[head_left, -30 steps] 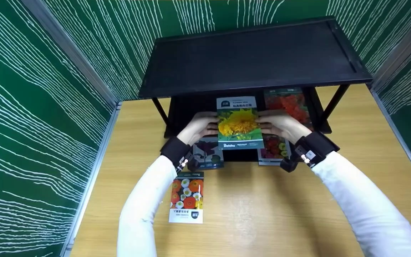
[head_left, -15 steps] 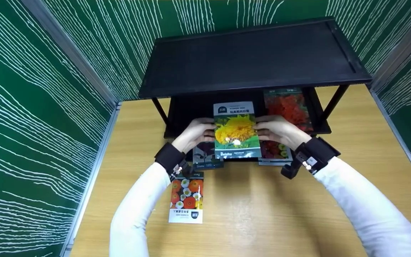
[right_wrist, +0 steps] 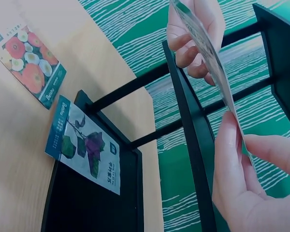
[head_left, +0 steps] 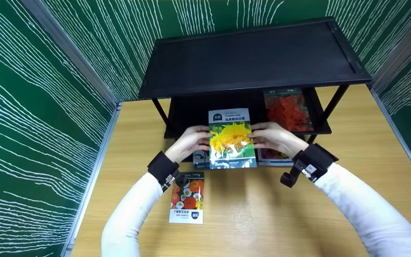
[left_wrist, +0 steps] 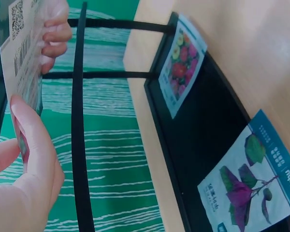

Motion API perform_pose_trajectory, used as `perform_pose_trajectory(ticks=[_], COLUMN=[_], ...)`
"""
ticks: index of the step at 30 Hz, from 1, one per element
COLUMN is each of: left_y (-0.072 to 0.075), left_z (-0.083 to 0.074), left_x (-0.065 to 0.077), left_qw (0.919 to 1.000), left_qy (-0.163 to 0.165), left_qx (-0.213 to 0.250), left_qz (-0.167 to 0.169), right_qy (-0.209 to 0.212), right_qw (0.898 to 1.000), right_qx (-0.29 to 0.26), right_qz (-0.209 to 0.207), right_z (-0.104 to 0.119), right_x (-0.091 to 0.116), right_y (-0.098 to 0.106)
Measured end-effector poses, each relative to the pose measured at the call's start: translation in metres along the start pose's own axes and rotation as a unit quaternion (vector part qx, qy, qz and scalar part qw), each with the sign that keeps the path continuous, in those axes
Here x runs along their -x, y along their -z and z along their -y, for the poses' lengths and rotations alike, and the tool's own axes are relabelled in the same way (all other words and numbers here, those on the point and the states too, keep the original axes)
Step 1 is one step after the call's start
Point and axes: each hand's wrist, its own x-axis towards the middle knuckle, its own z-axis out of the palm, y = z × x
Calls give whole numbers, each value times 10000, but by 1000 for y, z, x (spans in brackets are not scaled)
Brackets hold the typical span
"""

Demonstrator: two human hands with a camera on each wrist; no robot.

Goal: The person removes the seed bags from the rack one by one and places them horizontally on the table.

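A seed packet with a yellow sunflower picture (head_left: 231, 139) is held up in front of the middle tier of a black shelf. My left hand (head_left: 190, 142) pinches its left edge between thumb and fingers, and my right hand (head_left: 275, 138) pinches the right edge. In the left wrist view the packet's back, with its printed codes, faces the camera. Below, on the bottom tier, lie a packet with a purple-leaved plant (left_wrist: 241, 188) at the left and one with red and pink flowers (left_wrist: 184, 67) at the right.
The black shelf (head_left: 255, 57) stands at the back, its top board overhanging the tiers. A red-flower packet (head_left: 288, 110) lies on the middle tier, right. On the wooden table (head_left: 255, 221) an orange-and-white-flower packet (head_left: 187, 196) lies front left. Green walls (head_left: 30, 142) surround it.
Both hands have drawn the sunflower packet toward me and slightly left, out from the middle tier. It now covers more of the purple-leaved packet. The other packets have stayed put.
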Motion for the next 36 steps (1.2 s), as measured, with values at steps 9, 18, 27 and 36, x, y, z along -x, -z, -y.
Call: perform_pose_trajectory(ticks=[9,18,27,36], left_y=[3,7,12,16], left_z=[6,17,28,37], left_x=[11,22,33,47], left_qw=[9999,9998,9997,9998], left_qy=[-60,-91,-119,-36], left_qx=[5,-59,38,73], left_qz=[119,174,222,187], right_qy=[15,62,256,243], right_qw=[9999,9994,9984,9972], right_qx=[16,-109,-76,-206], right_qz=[125,321,498,677], right_z=[-7,-20,-31,-40], right_x=[2,5,12,18], right_y=[-5,-12,-21,-29])
